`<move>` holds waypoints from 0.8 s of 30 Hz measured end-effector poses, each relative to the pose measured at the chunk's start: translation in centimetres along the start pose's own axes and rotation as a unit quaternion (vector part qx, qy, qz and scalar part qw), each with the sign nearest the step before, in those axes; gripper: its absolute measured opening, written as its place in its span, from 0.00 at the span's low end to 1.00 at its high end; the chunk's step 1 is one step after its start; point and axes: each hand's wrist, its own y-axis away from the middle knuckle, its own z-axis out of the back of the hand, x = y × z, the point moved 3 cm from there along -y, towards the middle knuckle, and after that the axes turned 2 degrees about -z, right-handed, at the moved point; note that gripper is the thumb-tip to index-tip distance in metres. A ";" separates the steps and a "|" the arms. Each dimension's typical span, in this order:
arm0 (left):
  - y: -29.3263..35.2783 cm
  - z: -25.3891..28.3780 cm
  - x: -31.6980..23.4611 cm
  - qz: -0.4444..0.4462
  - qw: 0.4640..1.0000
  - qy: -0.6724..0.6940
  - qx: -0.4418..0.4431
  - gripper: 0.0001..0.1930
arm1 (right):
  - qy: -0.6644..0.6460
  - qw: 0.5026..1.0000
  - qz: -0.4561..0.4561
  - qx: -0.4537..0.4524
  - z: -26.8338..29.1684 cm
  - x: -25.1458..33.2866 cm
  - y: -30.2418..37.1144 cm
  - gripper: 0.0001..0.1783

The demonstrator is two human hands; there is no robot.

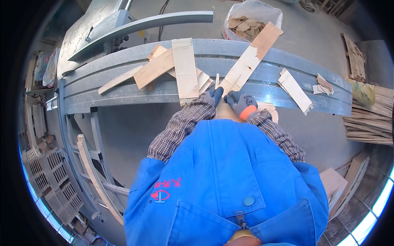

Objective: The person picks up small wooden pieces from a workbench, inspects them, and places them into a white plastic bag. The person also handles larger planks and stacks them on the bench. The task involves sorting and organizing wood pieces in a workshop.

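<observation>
A long wooden board (247, 65), partly faced in white and bare at its far end, lies slanted across the grey metal table (156, 96). Its near end comes between my two gloved hands, close to my body. My left hand (212, 96) is closed at the board's left edge, fingertips partly hidden. A thin wood strip (217, 79) stands out just beyond those fingers. On the other side, my right hand (241, 102) has its fingers curled in against the board. Left of my hands lie a whitish board (185, 67) and several overlapping bare wood pieces (155, 69).
A white-faced offcut (294, 91) and splintered scraps (324, 85) lie on the table's right part. Beyond its far edge stands a white sack (273, 15) of wood scraps. A metal rail (164, 19) crosses at the far left. Stacked wood strips (371, 119) are at the right.
</observation>
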 end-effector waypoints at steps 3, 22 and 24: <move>-0.1 -0.7 0.2 0.038 0.997 0.072 0.000 0.22 | -0.038 0.999 0.007 -0.005 0.1 -0.4 0.0 0.23; -1.0 -0.1 -7.8 0.234 0.696 0.672 -0.095 0.21 | -0.184 0.963 0.135 -0.141 -1.9 -6.4 -0.9 0.13; -3.4 0.6 -4.7 0.135 0.722 0.664 -0.139 0.21 | -0.225 0.964 0.039 -0.138 -1.0 -7.3 -0.9 0.15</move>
